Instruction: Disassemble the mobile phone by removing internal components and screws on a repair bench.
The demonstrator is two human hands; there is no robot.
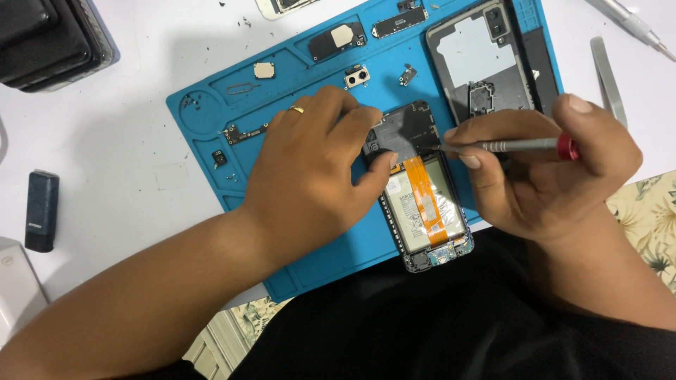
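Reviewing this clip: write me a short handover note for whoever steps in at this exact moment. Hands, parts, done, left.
Left hand: pressed on the opened phone, steadying its upper end on the blue mat.
Right hand: holds a red-tipped screwdriver, tip at the phone's top board area.
Done: back cover is off and lies at the mat's upper right; small removed parts lie along the mat's top.
Left: battery and orange flex cable remain in the phone. Tweezers lie off the mat, right.

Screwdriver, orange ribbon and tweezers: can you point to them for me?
Screwdriver (pixel 517 145), head view: middle of its grey metal shaft, in the right hand.
Orange ribbon (pixel 424 197), head view: middle of the strip across the battery.
Tweezers (pixel 607 77), head view: middle of the arms, on the white table.
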